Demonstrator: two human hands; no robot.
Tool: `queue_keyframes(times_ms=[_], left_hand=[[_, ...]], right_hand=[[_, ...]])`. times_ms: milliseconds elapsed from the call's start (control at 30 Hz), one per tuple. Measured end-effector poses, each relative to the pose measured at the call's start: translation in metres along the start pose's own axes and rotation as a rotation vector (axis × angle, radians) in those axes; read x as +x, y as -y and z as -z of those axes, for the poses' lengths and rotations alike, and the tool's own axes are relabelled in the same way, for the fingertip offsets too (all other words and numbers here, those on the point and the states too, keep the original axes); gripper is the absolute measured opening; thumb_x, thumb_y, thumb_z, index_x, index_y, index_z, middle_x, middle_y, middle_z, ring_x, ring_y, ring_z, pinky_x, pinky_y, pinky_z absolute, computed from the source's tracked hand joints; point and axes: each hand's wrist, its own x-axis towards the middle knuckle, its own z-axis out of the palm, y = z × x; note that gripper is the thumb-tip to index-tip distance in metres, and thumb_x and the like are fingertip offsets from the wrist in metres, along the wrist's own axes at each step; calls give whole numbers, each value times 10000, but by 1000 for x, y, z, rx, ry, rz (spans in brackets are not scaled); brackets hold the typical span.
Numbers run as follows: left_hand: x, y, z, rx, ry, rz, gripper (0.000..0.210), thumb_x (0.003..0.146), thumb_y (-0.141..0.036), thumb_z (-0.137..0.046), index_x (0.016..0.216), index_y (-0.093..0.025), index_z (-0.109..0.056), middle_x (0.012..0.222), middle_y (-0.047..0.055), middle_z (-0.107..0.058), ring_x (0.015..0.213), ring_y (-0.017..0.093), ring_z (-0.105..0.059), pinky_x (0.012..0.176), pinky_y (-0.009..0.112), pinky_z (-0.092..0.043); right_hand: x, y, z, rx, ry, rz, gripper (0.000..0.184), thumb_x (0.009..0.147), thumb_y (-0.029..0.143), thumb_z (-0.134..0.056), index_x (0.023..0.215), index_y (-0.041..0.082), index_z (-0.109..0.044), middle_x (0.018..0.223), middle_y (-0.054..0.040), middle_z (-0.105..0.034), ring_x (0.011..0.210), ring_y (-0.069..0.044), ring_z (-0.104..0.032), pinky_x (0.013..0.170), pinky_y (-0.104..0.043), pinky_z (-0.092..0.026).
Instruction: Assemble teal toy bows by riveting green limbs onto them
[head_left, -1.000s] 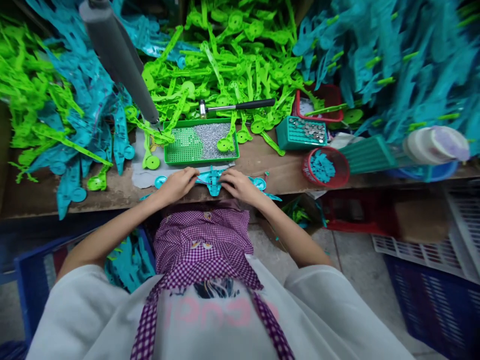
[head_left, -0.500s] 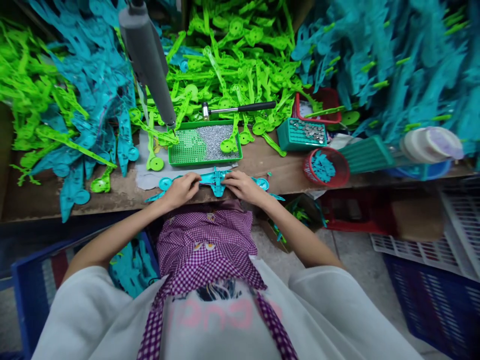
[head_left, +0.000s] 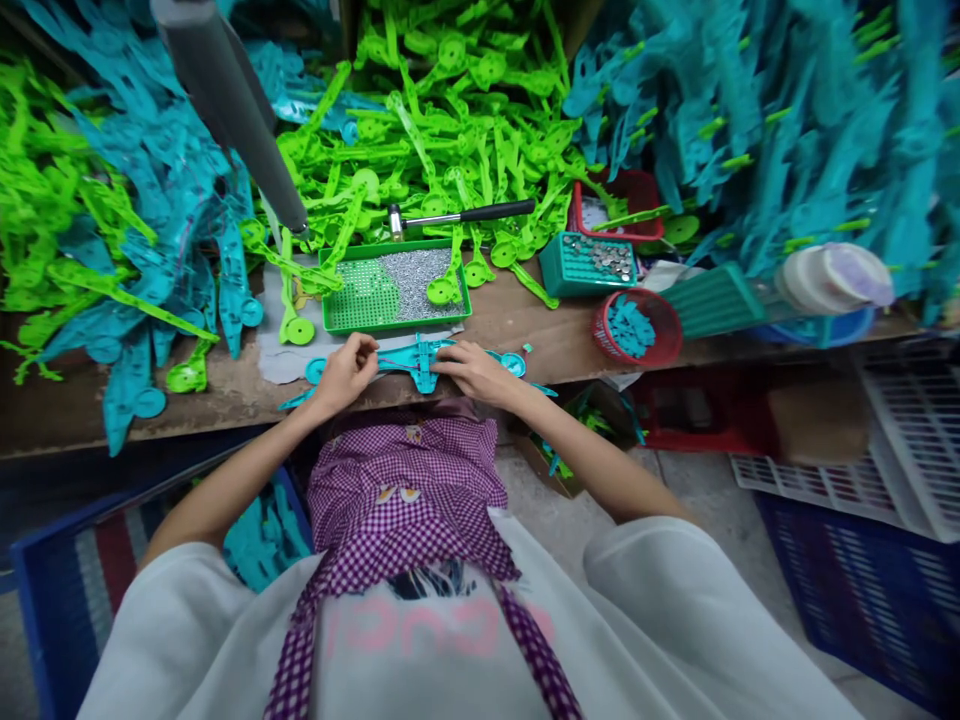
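A long blue plastic part [head_left: 426, 365] with round discs near its ends lies along the table's front edge, a thin dark reddish line running along its left half. Over that half is my left hand [head_left: 346, 376], its thumb and forefinger pinched together just above the part; whatever is between them is too small to make out. My right hand [head_left: 478, 374] grips the part right of its raised middle crosspiece, fingertips pressed on it. Just behind lies a green perforated tray [head_left: 352, 325] partly filled with small silvery pieces.
A hammer [head_left: 465, 215] lies behind the tray, before heaped lime-green plastic pieces [head_left: 450, 130]. A grey tool [head_left: 232, 120] hangs at left. To the right stand a teal basket [head_left: 570, 280] of metal bits and a red basket [head_left: 664, 345] of blue pieces. Blue parts [head_left: 150, 180] pile up at left.
My left hand has lifted and drawn back slightly to the left, uncovering more of the blue part and its thin line. My right hand stays on the part. The whole view has shifted a little.
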Motion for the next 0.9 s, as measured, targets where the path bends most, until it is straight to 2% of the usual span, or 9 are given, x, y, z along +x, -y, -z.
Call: queue_keyframes(times_ms=[100, 267, 333, 433, 500, 600, 667, 767, 900], left_hand=[[-2, 0, 2, 54, -25, -61, 105, 851, -202, -535, 954, -195, -512, 734, -15, -603, 600, 106, -561, 578, 222, -441], [-9, 1, 18, 314, -112, -201, 101, 874, -247, -509, 946, -196, -558, 852, 49, -656, 765, 170, -629, 748, 304, -491], [-13, 4, 26, 313, -182, -129, 114, 878, -256, -496, 947, -194, -562, 870, 52, -660, 787, 175, -633, 764, 310, -494], [-20, 11, 34, 129, -266, 75, 130, 867, -293, -518, 952, -197, -537, 835, 20, -633, 713, 145, -618, 705, 277, -498], [-22, 15, 35, -53, -283, 190, 174, 845, -334, -556, 949, -200, -517, 797, -5, -601, 641, 120, -602, 650, 254, -491], [-17, 20, 35, -260, -315, 294, 270, 768, -370, -637, 925, -199, -496, 736, -25, -574, 574, 107, -583, 594, 240, -476], [-12, 21, 35, -339, -319, 353, 314, 717, -377, -670, 902, -198, -490, 696, -31, -574, 544, 103, -569, 570, 234, -465], [-8, 21, 37, -376, -279, 411, 325, 684, -387, -682, 869, -194, -498, 670, -31, -578, 528, 98, -560, 562, 229, -458], [-10, 20, 39, -330, -243, 384, 299, 691, -388, -689, 846, -188, -531, 687, -24, -590, 541, 97, -561, 559, 227, -451]], right_hand=[[1, 0, 1, 20, 16, -18, 353, 982, 226, -350, 1158, 205, -654, 1169, -130, -634, 1047, -250, -559, 864, -444, -484], [-4, 0, 10, 161, -115, -101, 374, 954, 361, -449, 1256, 173, -561, 1286, -149, -569, 1191, -235, -542, 996, -418, -453], [-12, 2, 15, 79, -151, -165, 428, 937, 413, -476, 1302, 195, -525, 1343, -142, -549, 1262, -258, -505, 1066, -461, -380], [-31, 14, 19, -82, -221, -324, 563, 903, 493, -521, 1392, 223, -442, 1412, -144, -510, 1333, -306, -444, 1123, -531, -246], [-47, 27, 17, -125, -358, -512, 554, 905, 497, -516, 1384, 228, -448, 1379, -156, -531, 1309, -317, -461, 1097, -533, -255], [-63, 43, 9, -99, -528, -734, 399, 916, 477, -501, 1228, 236, -567, 1240, -154, -596, 1202, -313, -525, 1015, -514, -323], [-65, 47, 2, -56, -511, -752, 322, 911, 484, -512, 1096, 242, -619, 1194, -134, -609, 1151, -305, -545, 984, -508, -337], [-60, 42, 0, 44, -420, -687, 262, 925, 462, -502, 922, 237, -637, 1103, -101, -633, 1092, -277, -565, 948, -477, -360], [-59, 27, 11, 218, -340, -605, 273, 932, 450, -496, 863, 221, -627, 990, -84, -643, 1003, -253, -597, 901, -433, -413]])
